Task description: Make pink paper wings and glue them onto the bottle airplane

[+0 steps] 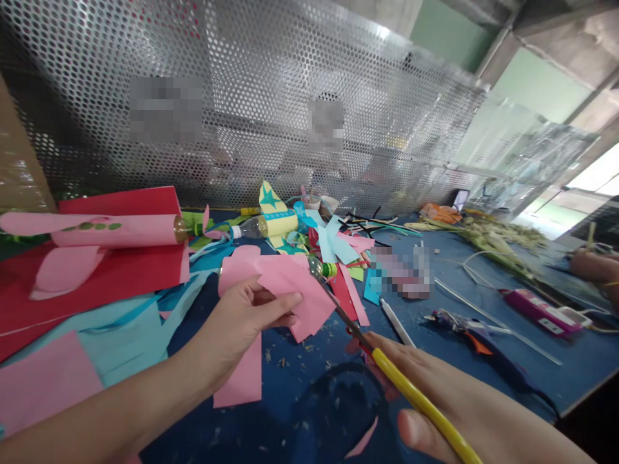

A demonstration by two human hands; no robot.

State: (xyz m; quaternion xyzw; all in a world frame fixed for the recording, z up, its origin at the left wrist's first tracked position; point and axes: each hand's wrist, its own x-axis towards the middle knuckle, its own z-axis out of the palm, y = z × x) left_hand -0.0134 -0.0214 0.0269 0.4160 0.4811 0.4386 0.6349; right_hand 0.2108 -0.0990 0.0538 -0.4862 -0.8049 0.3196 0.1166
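The left hand is nearly closed, with the thumb and fingers pinching a pink paper sheet. The sheet is in front of the pink-wrapped bottle, covering part of its side; whether the two touch cannot be determined. The long axis of the sheet slopes from upper left, over the bottle, to lower right, with one corner pointing right. The right hand, in front and to the right of the bottle, is partly closed around the yellow-handled scissors. The long axis of the scissors runs diagonally, and the blades point up and left, away from the wearer, along the right edge of the sheet; the tips are near the bottle's green cap. The blades appear nearly edge-on, so their opening cannot be determined. The bottle lies on its side on the blue tabletop, cap to the right. A pink paper strip extends in front of the bottle, below the left hand. A yellow paper-covered bottle with blue stars lies behind it. A white pen and a glue gun lie to its right.
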